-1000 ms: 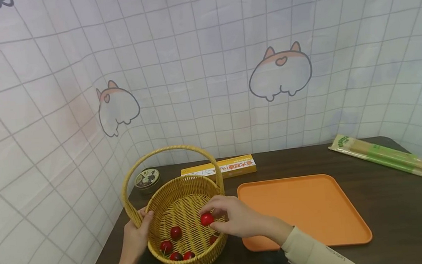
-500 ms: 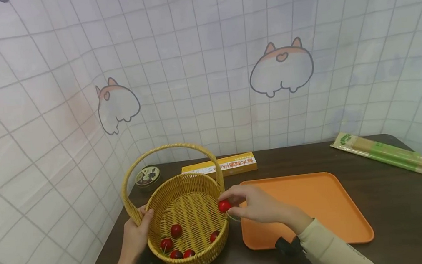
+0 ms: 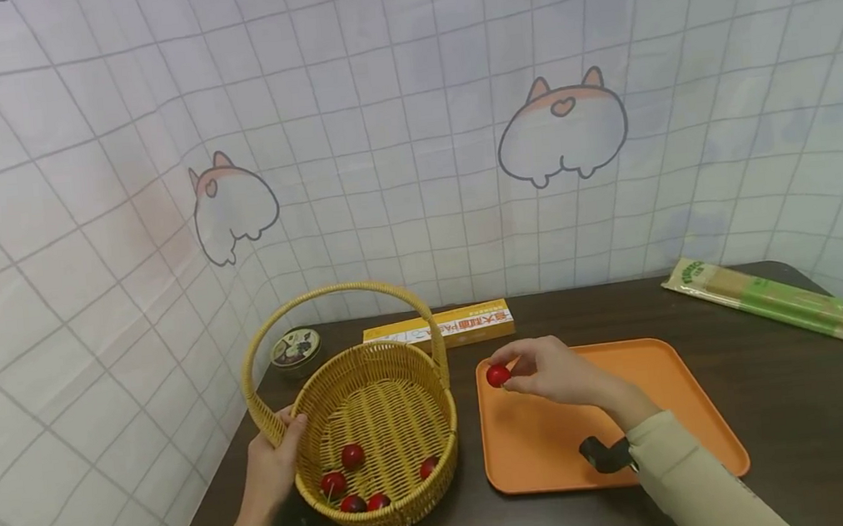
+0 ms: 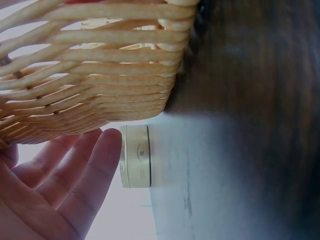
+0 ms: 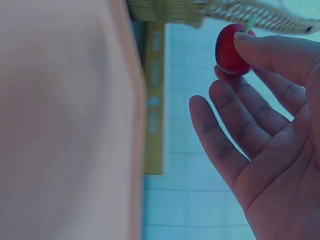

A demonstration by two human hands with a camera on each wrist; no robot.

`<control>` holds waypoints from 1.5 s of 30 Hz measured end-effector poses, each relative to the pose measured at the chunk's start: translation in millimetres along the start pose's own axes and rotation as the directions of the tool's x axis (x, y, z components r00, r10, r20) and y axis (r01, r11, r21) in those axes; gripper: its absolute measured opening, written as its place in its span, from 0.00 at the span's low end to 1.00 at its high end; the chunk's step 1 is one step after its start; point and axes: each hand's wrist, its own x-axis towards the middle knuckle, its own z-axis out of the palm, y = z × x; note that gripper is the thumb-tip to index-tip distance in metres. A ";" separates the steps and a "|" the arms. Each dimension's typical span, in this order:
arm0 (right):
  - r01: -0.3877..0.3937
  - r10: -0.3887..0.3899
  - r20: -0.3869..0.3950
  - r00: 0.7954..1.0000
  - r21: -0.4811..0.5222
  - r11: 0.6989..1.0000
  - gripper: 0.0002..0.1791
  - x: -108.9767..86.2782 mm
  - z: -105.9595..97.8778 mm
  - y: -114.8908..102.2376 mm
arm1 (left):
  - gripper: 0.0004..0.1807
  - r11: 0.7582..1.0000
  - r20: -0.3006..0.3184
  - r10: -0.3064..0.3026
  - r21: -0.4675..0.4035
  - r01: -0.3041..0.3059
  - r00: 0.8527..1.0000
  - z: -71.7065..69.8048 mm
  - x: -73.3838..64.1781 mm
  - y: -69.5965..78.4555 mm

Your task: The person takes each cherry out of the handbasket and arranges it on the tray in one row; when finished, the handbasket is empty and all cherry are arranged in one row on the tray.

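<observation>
A round wicker basket [image 3: 374, 409] with a tall handle sits on the dark table, several red cherries [image 3: 352, 456] lying inside it toward the near side. My left hand [image 3: 270, 468] holds the basket's left rim near the foot of the handle, thumb over the edge. In the left wrist view its fingers [image 4: 85, 185] lie along the outside of the woven wall. Between right thumb and fingertips I pinch a single cherry [image 5: 232, 50] with a green stem. The right hand [image 3: 551, 373] is over the far left part of an orange tray [image 3: 653, 410].
Behind the basket stand a round tin [image 3: 297, 351] and a yellow pasta box [image 3: 465, 326]. A long clear-and-green packet [image 3: 779, 303] lies at the back right. A patterned white cloth wall [image 3: 380, 133] rises behind the table.
My right hand has carried the cherry out of the basket, rightward and away from me, to above the tray. The left hand has stayed on the basket rim.
</observation>
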 end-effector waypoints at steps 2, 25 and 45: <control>-0.017 0.017 0.019 1.000 0.004 1.000 0.18 1.3 2.5 7.6 | 0.18 1.000 -0.005 0.001 0.007 -0.001 1.000 -0.3 -0.6 -1.1; -0.074 0.080 0.085 0.993 -0.078 0.994 0.17 7.3 28.0 35.9 | 0.17 1.000 -0.013 -0.003 -0.016 0.002 1.000 0.8 -1.0 -1.5; -0.095 0.100 0.116 0.988 -0.050 0.994 0.21 5.5 24.1 35.3 | 0.17 1.000 0.000 -0.008 -0.004 0.008 1.000 0.3 -1.6 1.6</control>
